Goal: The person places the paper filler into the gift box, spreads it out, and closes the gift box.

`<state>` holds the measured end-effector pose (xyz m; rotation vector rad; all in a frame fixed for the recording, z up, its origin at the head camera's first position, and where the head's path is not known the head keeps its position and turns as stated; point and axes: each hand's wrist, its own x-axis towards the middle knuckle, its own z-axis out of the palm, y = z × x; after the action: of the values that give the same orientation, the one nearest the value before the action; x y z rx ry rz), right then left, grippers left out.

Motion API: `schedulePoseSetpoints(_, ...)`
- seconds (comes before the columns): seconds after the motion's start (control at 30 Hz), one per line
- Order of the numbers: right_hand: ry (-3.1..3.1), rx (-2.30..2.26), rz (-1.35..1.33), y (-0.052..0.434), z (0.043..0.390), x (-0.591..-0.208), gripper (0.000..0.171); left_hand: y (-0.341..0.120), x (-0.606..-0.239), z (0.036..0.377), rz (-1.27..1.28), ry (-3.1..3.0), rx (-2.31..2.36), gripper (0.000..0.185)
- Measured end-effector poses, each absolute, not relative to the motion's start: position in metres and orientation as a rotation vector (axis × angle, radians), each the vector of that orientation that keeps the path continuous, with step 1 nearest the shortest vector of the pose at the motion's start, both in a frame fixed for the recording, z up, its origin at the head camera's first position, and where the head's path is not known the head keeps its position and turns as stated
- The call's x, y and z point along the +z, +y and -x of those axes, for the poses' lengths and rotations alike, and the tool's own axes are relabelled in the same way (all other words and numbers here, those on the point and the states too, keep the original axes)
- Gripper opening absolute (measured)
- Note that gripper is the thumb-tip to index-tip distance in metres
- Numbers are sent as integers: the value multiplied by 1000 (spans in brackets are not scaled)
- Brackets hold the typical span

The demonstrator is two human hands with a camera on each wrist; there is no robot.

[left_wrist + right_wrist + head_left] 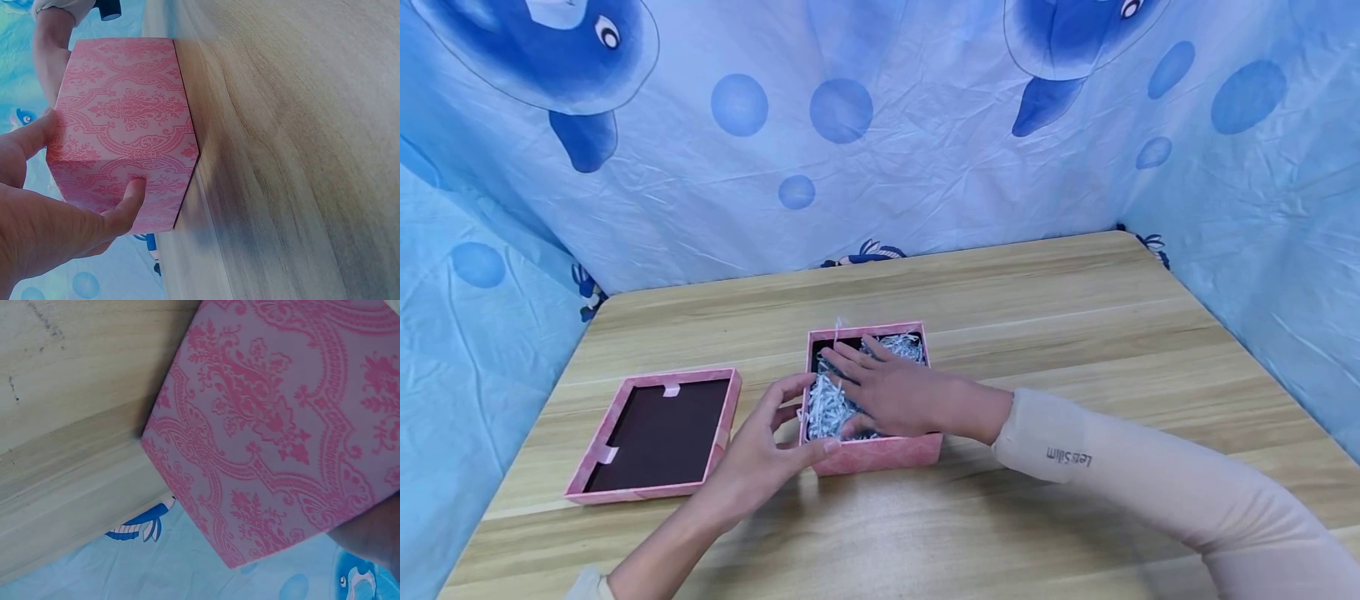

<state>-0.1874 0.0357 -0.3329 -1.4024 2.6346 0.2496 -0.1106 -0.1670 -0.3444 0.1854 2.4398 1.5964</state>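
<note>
Here's the pink box (880,450), square and open-topped, sitting near the middle of the wooden table (1075,333), its outer walls printed with a darker pink damask pattern on what looks like smooth card. The left wrist view shows that ornament up close, scrolls and medallions across two faces that meet at a sharp corner. Inside the box lies a tangle of white shredded paper (827,404), thin crinkled strips piled loosely against a dark lining.

The right hand (891,392) lies flat on top of that shred, fingers straight and spread, pointing to the far left, palm pressing down; it grips nothing. Its pale sleeve (1150,483) carries small lettering at the cuff and runs off to the near right.

The left hand (767,442) is at the box's near-left corner, thumb along the near wall and fingers curved round the left wall, clasping the box and steadying it. In the left wrist view the thumb tip presses one patterned face while a finger rests on the upper edge.

To the left, well apart from the box, the lid (658,433) lies upside down: a shallow square tray, pink rim, dark brown inside, with small pale tabs at its edges. Wrinkled blue cloth (925,167) printed with dolphins and bubbles hangs round the table.
</note>
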Motion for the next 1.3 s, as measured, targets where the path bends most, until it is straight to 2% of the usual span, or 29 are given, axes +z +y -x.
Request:
schedulePoseSetpoints(0.23,2558,102,1337,31,193,-341,82,-166,-345,112,-210,2443,1601,77)
schedulePoseSetpoints(0.47,2465,185,1242,22,197,-348,75,-165,-344,112,-204,2443,1595,77)
schedulePoseSetpoints(0.67,2451,132,1193,23,199,-341,82,-165,-344,112,-193,2437,1596,76)
schedulePoseSetpoints(1.03,2529,-55,1250,51,189,-298,78,-166,-344,113,-190,2434,1592,79)
schedulePoseSetpoints(1.3,2525,-185,1434,59,181,-297,73,-167,-344,113,-195,2419,1605,77)
